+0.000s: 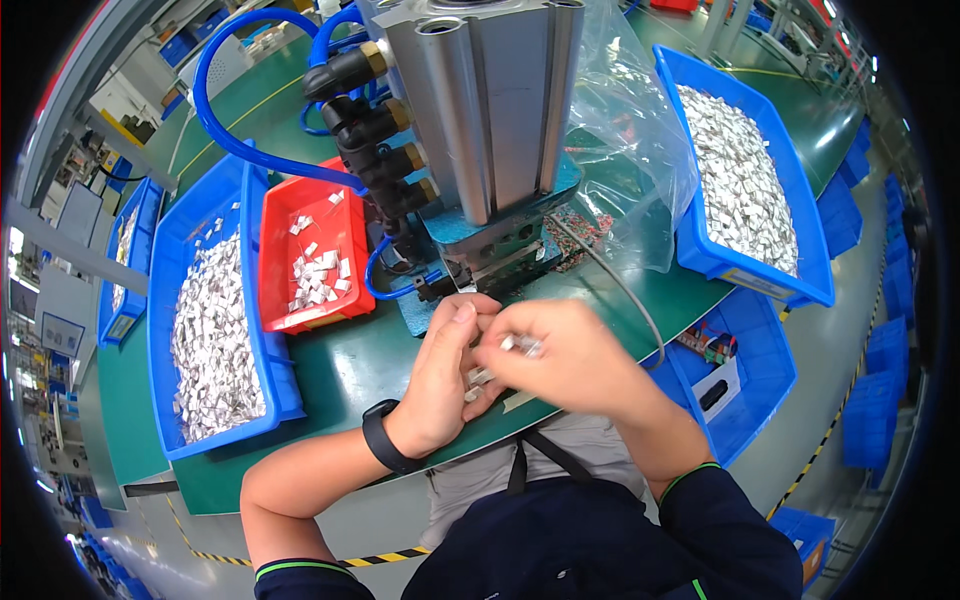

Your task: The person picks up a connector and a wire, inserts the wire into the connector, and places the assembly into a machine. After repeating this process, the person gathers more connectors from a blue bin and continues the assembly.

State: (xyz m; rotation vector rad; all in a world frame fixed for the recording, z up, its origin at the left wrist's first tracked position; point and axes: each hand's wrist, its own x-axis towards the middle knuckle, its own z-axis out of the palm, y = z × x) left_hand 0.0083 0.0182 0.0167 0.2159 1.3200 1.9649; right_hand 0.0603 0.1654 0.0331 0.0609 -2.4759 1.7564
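Note:
My left hand (437, 370), with a black band on its wrist, is cupped at the front of a pneumatic press (480, 110). Several small white-and-silver metal parts (476, 381) lie in its palm, partly covered by the other hand. My right hand (565, 355) meets it from the right with curled fingers. More of these small parts (522, 345) show in the curl of the right hand. Both hands' fingertips are close together just below the press's tooling (490, 265); what they pinch there is hidden.
Blue bins of small silvery parts stand left (280, 385) and right (815, 270). A red bin (335, 312) holds fewer. Blue air hoses (270, 160) loop left of the press. A clear plastic bag (635, 170), a grey cable (625, 285) and a lower blue bin (765, 400) are to the right.

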